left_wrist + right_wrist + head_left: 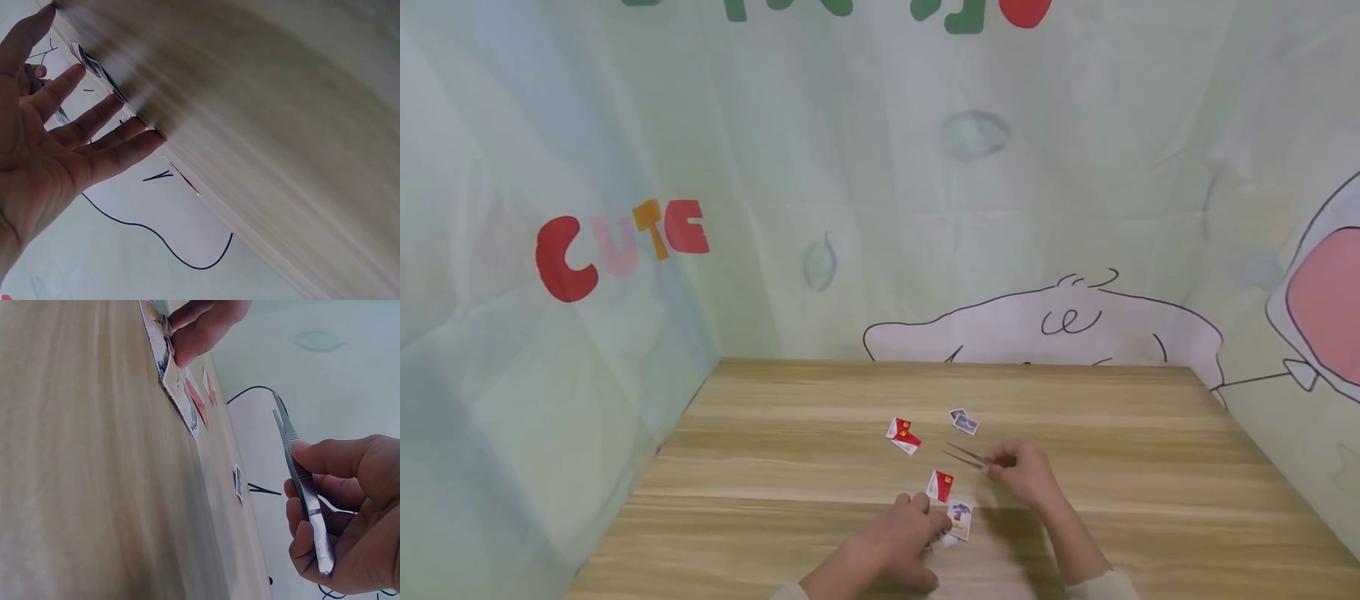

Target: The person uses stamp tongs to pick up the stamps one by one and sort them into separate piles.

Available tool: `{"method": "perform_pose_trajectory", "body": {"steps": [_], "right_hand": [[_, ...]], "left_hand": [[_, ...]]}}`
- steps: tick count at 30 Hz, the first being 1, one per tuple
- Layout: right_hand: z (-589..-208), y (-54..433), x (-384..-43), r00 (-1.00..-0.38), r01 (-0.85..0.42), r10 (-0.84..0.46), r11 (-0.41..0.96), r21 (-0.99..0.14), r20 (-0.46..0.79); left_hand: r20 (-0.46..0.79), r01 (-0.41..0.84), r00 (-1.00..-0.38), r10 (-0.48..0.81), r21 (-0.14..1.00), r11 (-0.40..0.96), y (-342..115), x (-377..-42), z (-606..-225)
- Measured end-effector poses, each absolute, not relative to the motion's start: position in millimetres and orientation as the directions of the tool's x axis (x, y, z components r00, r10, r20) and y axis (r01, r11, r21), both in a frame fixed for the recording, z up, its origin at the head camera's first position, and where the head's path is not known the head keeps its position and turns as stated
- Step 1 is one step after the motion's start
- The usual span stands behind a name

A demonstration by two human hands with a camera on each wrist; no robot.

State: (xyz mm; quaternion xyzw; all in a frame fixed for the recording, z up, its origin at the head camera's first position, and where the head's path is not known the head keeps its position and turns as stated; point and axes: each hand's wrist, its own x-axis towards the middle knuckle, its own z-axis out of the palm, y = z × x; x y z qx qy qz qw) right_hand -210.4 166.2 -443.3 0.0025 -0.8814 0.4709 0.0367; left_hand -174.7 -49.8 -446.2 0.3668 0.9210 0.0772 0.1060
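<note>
My right hand (1024,477) pinches a pair of metal tweezers (967,457) above the table. Their tips point left and stand apart with nothing between them, as the right wrist view also shows for the tweezers (312,509). My left hand (901,533) lies low over the table, fingers spread and fingertips touching the surface at a beige picture stamp (961,517). Part of a whitish stamp (950,541) peeks out beneath; the fingers hide the rest. Just beyond lies a red and white stamp (940,485).
Farther back, two overlapping red and white stamps (906,438) lie on the left. Right of them are two overlapping dark grey stamps (966,424). The wood-grain table (760,467) meets printed cloth walls (820,175) at the back and sides.
</note>
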Motion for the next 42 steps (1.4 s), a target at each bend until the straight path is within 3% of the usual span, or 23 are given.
{"method": "perform_pose_trajectory", "body": {"steps": [42], "right_hand": [[-450, 181, -159, -0.998, 0.043, 0.060, 0.552, -0.832, -0.012]], "left_hand": [[-0.135, 0.641, -0.722, 0.679, 0.241, 0.729, -50, -172, -444]]}}
